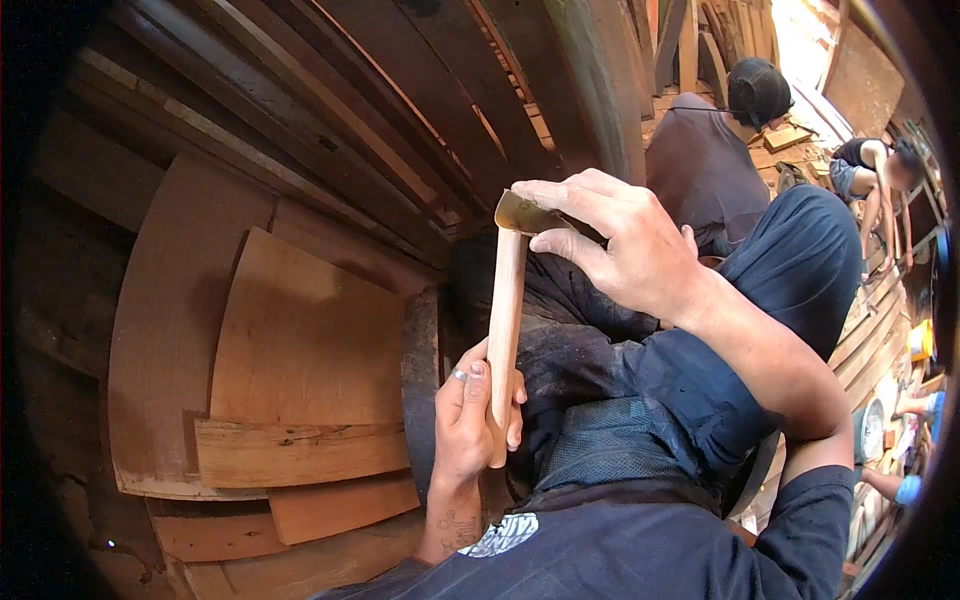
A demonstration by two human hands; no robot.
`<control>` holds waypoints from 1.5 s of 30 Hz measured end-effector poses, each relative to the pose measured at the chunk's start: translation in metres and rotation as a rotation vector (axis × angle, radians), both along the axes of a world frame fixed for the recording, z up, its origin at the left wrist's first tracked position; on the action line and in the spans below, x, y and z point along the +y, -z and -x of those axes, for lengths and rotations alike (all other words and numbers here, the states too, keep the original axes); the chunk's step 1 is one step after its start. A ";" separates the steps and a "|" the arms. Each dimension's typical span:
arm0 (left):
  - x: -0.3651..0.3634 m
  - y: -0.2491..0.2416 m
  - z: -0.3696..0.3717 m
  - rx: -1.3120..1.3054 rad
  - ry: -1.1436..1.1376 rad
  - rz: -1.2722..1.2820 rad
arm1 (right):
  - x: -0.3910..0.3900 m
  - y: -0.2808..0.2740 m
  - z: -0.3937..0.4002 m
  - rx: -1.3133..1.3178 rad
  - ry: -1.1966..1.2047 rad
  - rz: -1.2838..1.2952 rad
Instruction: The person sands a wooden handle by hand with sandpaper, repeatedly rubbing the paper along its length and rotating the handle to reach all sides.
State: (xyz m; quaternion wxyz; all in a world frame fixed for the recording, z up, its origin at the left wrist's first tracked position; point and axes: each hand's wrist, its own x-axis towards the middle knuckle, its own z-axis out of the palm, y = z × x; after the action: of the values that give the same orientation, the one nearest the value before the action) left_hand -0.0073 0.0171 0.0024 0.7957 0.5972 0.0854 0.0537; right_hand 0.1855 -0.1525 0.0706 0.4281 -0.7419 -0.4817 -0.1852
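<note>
A pale, slim wooden stick with a rounded lower end stands nearly upright before my lap. My left hand, a ring on one finger, is closed around its lower part. At the upper end, my right hand pinches a bent olive-brown sheet that looks like sandpaper between thumb and fingers. That sheet lies over the top of the stick and hides its tip. Pale dust coats the right fingertips.
Wooden boards lie stacked to my left, and long dark planks lean ahead. A person in a dark cap sits close at front right. Another person bends farther off. A bucket stands at the far right.
</note>
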 end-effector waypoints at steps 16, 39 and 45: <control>-0.003 -0.001 -0.005 0.026 -0.079 0.110 | 0.009 0.015 0.002 -0.090 -0.089 0.005; -0.005 -0.004 -0.006 0.131 -0.071 0.128 | 0.008 0.018 -0.005 -0.046 0.011 0.080; -0.003 -0.003 -0.005 0.135 -0.087 0.147 | 0.011 0.022 -0.001 0.008 -0.078 0.100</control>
State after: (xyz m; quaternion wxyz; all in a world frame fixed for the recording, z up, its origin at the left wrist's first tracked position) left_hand -0.0024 0.0142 0.0059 0.8267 0.5353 0.1682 0.0414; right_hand 0.1867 -0.1414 0.0483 0.3991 -0.7438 -0.5172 -0.1413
